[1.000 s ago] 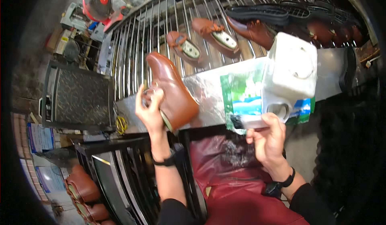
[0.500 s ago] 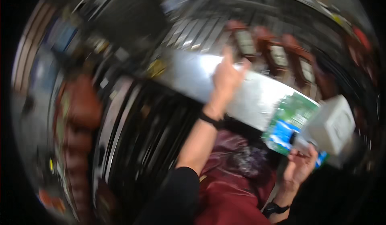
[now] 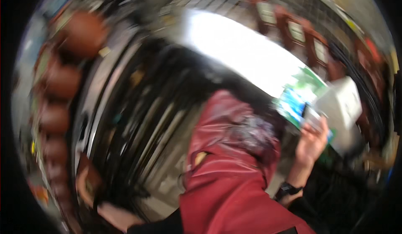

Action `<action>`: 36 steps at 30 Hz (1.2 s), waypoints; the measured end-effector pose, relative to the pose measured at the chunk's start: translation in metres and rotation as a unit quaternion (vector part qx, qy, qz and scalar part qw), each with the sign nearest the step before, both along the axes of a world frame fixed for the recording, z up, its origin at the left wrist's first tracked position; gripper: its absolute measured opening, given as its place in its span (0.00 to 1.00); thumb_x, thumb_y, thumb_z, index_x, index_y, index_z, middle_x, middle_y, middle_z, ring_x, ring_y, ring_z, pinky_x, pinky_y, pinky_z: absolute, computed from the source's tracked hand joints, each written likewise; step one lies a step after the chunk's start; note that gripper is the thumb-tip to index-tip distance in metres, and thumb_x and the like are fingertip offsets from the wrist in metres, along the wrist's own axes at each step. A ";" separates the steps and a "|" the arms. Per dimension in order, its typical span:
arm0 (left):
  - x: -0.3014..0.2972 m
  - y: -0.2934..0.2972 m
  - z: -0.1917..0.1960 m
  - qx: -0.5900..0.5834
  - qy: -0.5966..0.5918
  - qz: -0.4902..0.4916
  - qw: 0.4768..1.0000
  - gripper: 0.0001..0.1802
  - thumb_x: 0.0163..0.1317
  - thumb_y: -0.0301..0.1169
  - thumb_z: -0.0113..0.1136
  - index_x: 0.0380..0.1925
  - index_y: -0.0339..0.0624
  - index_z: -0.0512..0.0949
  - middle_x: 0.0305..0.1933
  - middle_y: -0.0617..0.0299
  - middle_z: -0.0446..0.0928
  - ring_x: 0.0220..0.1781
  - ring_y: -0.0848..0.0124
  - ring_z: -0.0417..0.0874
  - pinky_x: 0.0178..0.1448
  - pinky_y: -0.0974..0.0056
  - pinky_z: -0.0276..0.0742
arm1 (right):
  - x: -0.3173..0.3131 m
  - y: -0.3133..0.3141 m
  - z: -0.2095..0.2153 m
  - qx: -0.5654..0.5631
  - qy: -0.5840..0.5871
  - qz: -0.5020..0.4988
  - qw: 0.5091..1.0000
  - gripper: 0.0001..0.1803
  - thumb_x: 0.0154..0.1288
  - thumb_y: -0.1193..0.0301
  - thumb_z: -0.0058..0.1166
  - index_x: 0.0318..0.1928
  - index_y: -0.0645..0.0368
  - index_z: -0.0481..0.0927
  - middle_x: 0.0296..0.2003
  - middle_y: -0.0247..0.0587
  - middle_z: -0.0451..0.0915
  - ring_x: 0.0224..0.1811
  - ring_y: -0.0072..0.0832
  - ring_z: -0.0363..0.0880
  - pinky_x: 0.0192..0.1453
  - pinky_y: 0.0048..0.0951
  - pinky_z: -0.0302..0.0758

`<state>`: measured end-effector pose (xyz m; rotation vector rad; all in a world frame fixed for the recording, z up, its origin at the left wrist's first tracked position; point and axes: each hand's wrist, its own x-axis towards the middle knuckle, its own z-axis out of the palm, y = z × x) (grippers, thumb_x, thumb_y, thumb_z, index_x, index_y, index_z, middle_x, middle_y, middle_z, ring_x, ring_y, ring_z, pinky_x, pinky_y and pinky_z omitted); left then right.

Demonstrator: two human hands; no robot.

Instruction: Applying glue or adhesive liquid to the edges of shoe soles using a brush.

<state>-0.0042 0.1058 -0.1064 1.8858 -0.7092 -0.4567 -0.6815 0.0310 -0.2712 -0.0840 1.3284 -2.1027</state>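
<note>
My left hand (image 3: pixel 85 187) is low on the left, against a reddish-brown leather-like piece (image 3: pixel 91 173). Motion smears its fingers, so I cannot tell whether they grip the piece. On the right, my right hand (image 3: pixel 310 144) has its fingers bent closed at a small greyish thing, too blurred to name. Right beside those fingers stands a white box-shaped container (image 3: pixel 338 100). Under it lies a green and blue printed sheet or packet (image 3: pixel 299 94), on the end of a bright, glaring metal plate (image 3: pixel 238 46).
Brown shoe-like pieces with pale patches (image 3: pixel 296 31) stand in a row beyond the plate. Down the left side runs a line of rounded brown pieces (image 3: pixel 54 119) beside a metal rail (image 3: pixel 100 81). Dark slats (image 3: pixel 138 121) lie between. A dark red apron (image 3: pixel 234 163) covers my lap.
My left hand has left the metal plate and swung down to the brown piece at lower left. The view has shifted. My right hand keeps its place by the white container.
</note>
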 end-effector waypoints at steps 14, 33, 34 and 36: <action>-0.278 -0.145 -0.103 -0.106 -0.050 -0.267 0.956 0.18 0.77 0.32 0.53 0.61 0.40 0.82 0.65 0.48 0.82 0.69 0.60 0.81 0.75 0.54 0.71 | -0.034 0.028 -0.024 0.236 0.449 -0.104 0.856 0.10 0.76 0.71 0.67 0.46 0.68 0.85 0.27 0.34 0.83 0.21 0.16 0.78 0.23 0.21 0.72; -0.446 -0.248 -0.228 -0.345 -0.308 -0.651 0.602 0.18 0.76 0.24 0.58 0.62 0.42 0.69 0.69 0.39 0.76 0.70 0.39 0.81 0.73 0.38 0.76 | 0.021 -0.047 0.001 -0.014 -0.023 0.164 0.986 0.08 0.75 0.74 0.66 0.47 0.68 0.83 0.34 0.45 0.87 0.24 0.21 0.83 0.22 0.22 0.77; -0.444 -0.248 -0.229 -0.343 -0.309 -0.660 0.593 0.18 0.75 0.24 0.59 0.62 0.42 0.69 0.69 0.39 0.76 0.70 0.39 0.81 0.72 0.38 0.76 | 0.020 -0.055 -0.002 -0.013 -0.022 0.165 0.986 0.08 0.75 0.74 0.66 0.47 0.68 0.83 0.34 0.45 0.87 0.24 0.21 0.83 0.22 0.22 0.77; -0.442 -0.250 -0.229 -0.344 -0.310 -0.667 0.584 0.19 0.75 0.25 0.60 0.62 0.42 0.69 0.69 0.39 0.76 0.70 0.39 0.80 0.72 0.38 0.76 | 0.011 -0.073 -0.011 0.028 0.074 0.168 0.983 0.08 0.75 0.74 0.66 0.46 0.67 0.84 0.33 0.42 0.87 0.23 0.19 0.83 0.22 0.20 0.75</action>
